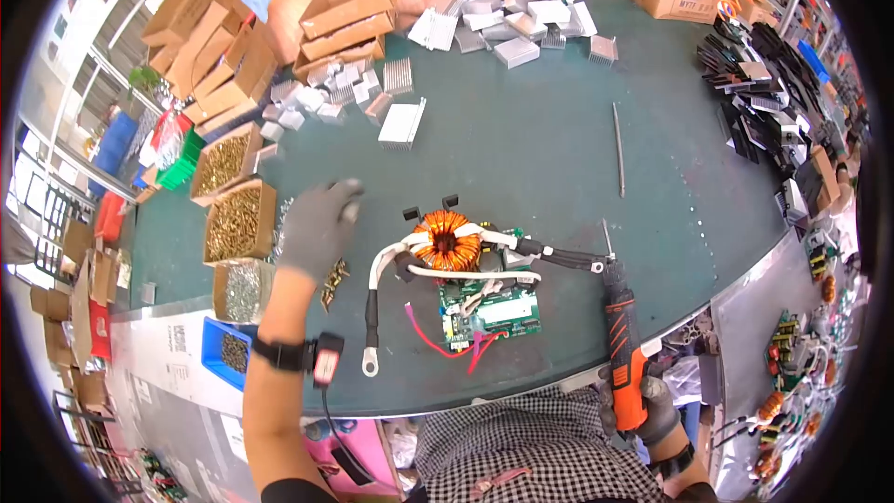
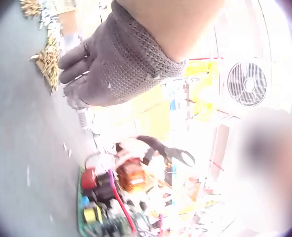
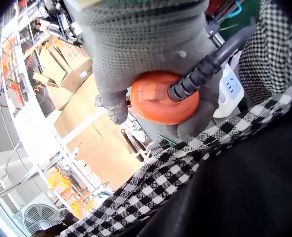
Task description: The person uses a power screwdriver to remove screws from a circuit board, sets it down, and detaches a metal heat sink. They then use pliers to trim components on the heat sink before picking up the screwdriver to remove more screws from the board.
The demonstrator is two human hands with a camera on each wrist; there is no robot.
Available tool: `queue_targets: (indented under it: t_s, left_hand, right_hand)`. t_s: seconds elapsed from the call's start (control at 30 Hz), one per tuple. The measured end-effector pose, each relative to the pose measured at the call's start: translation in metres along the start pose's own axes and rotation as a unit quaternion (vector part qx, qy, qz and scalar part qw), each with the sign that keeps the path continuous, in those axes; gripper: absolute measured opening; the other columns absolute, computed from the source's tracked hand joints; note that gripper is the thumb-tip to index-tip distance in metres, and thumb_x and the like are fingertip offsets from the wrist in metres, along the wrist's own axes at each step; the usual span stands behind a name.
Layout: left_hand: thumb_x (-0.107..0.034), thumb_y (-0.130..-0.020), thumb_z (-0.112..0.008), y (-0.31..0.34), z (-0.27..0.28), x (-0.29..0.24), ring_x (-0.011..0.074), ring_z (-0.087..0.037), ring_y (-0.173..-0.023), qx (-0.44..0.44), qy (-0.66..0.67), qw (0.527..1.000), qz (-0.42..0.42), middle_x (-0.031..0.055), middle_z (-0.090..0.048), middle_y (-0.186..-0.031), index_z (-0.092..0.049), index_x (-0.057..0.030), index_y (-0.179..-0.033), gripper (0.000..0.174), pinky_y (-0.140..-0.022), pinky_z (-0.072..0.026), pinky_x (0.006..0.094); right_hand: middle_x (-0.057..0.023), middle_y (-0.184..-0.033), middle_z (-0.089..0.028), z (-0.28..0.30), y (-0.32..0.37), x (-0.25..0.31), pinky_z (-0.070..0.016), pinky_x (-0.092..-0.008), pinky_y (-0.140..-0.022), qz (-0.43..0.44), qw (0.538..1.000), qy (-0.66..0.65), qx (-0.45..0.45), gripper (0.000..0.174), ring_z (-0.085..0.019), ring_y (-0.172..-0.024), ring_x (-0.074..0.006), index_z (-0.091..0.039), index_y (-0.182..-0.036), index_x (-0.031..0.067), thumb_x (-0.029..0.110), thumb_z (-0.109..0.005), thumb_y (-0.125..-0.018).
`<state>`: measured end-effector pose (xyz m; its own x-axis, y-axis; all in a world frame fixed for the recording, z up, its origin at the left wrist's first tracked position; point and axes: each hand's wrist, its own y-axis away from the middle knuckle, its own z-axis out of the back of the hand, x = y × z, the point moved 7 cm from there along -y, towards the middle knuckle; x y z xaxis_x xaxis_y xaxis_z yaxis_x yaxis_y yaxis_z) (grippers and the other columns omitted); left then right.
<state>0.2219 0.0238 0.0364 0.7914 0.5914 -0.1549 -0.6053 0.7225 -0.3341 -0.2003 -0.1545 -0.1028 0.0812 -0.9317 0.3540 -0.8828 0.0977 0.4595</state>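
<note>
My left hand (image 1: 319,226), in a grey glove, hovers over the table to the left of the circuit board (image 1: 492,312). In the left wrist view its fingers (image 2: 75,63) are loosely bent, with nothing visible in them. A copper-wound toroid coil (image 1: 447,240) sits at the board's far edge, with thick white and black cables ending in ring lugs (image 1: 371,361). At the table's front edge, my gloved right hand (image 1: 657,410) grips an orange and black electric screwdriver (image 1: 626,345); its bit points away from me. The right wrist view shows the fingers wrapped round its orange end (image 3: 156,106).
Small brass parts (image 1: 333,281) lie in a pile near my left hand. Boxes of brass screws (image 1: 237,224) and a blue bin (image 1: 223,354) line the left. Heat sinks (image 1: 517,51) are heaped at the back, dark parts (image 1: 754,84) at right. A metal rod (image 1: 618,149) lies behind the screwdriver.
</note>
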Motion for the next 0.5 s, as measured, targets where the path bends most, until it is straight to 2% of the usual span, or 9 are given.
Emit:
queue_targets:
  t_s: [0.03, 0.1, 0.2, 0.23, 0.33, 0.37, 0.47, 0.5]
  left_hand:
    - [-0.013, -0.081, -0.061, -0.024, -0.01, -0.003, 0.0317, -0.061, -0.093, 0.022, -0.024, 0.999, -0.042, 0.0105, -0.063, -0.101, -0.064, -0.0119, -0.104, 0.023, -0.078, -0.0486, 0.0396]
    - [-0.014, -0.082, -0.058, -0.067, -0.033, -0.016, 0.027, -0.055, -0.111, 0.051, -0.158, 0.977, -0.131, 0.0066, -0.06, -0.116, -0.061, -0.0161, -0.113, 0.031, -0.093, -0.0457, 0.0369]
    - [-0.016, -0.083, -0.057, -0.112, -0.07, -0.023, 0.023, -0.044, -0.129, 0.061, -0.299, 0.905, -0.296, 0.0032, -0.05, -0.134, -0.057, -0.021, -0.121, 0.038, -0.105, -0.0368, 0.0374]
    - [-0.02, -0.085, -0.056, -0.124, -0.082, -0.023, 0.0239, -0.034, -0.137, 0.132, -0.368, 0.871, -0.298, 0.0034, -0.045, -0.141, -0.054, -0.0239, -0.125, 0.04, -0.111, -0.0292, 0.0409]
    - [-0.02, -0.084, -0.058, -0.147, -0.103, -0.008, 0.0244, -0.028, -0.14, 0.175, -0.404, 0.842, -0.312, 0.0043, -0.042, -0.144, -0.052, -0.0251, -0.127, 0.044, -0.112, -0.0252, 0.0424]
    - [-0.021, -0.08, -0.064, -0.151, -0.099, -0.012, 0.0228, -0.034, -0.136, 0.169, -0.419, 0.832, -0.323, 0.0043, -0.045, -0.14, -0.053, -0.0244, -0.124, 0.046, -0.111, -0.0273, 0.0402]
    - [-0.021, -0.077, -0.068, -0.149, -0.076, -0.008, 0.0207, -0.049, -0.119, 0.221, -0.333, 0.889, -0.223, 0.0017, -0.057, -0.12, -0.06, -0.0187, -0.104, 0.028, -0.104, -0.0336, 0.0365]
    - [-0.024, -0.071, -0.074, -0.146, -0.073, 0.0, 0.0237, -0.059, -0.101, 0.189, -0.271, 0.922, -0.201, 0.0048, -0.063, -0.101, -0.059, -0.0123, -0.097, 0.033, -0.093, -0.0427, 0.0346]
  right_hand:
    - [-0.0193, -0.088, -0.065, 0.0, 0.0, 0.001, -0.0556, -0.039, -0.054, 0.002, 1.0, 0.006, -0.002, 0.07, -0.066, -0.066, -0.0318, -0.047, -0.119, -0.0056, 0.033, -0.076, -0.069]
    - [-0.0193, -0.087, -0.065, 0.005, 0.001, 0.002, -0.0554, -0.0388, -0.054, 0.024, 0.999, 0.014, -0.02, 0.07, -0.066, -0.067, -0.0315, -0.048, -0.118, -0.0053, 0.033, -0.077, -0.068]
    - [-0.02, -0.085, -0.065, 0.01, 0.005, 0.002, -0.0544, -0.0373, -0.053, 0.06, 0.995, 0.049, -0.059, 0.069, -0.065, -0.065, -0.0302, -0.049, -0.116, -0.0054, 0.037, -0.075, -0.069]
    - [-0.0201, -0.086, -0.065, 0.008, 0.006, 0.002, -0.0543, -0.0369, -0.053, 0.065, 0.994, 0.053, -0.071, 0.068, -0.065, -0.065, -0.0298, -0.05, -0.116, -0.0054, 0.038, -0.074, -0.069]
    - [-0.0185, -0.088, -0.065, 0.01, 0.014, 0.003, -0.0542, -0.0351, -0.059, 0.044, 0.992, 0.092, -0.076, 0.066, -0.065, -0.067, -0.0278, -0.052, -0.112, -0.0048, 0.044, -0.071, -0.071]
    - [-0.0184, -0.088, -0.065, 0.01, 0.014, 0.003, -0.0541, -0.0353, -0.057, 0.04, 0.992, 0.093, -0.074, 0.065, -0.065, -0.067, -0.0278, -0.053, -0.111, -0.0047, 0.044, -0.071, -0.071]
    - [-0.0182, -0.087, -0.065, 0.004, 0.011, 0.008, -0.054, -0.0355, -0.054, 0.037, 0.991, 0.11, -0.071, 0.065, -0.065, -0.065, -0.0279, -0.054, -0.11, -0.0045, 0.045, -0.071, -0.071]
    - [-0.0182, -0.087, -0.065, 0.002, 0.011, 0.008, -0.054, -0.0356, -0.053, 0.036, 0.99, 0.118, -0.068, 0.066, -0.065, -0.064, -0.0279, -0.054, -0.11, -0.0044, 0.045, -0.071, -0.07]
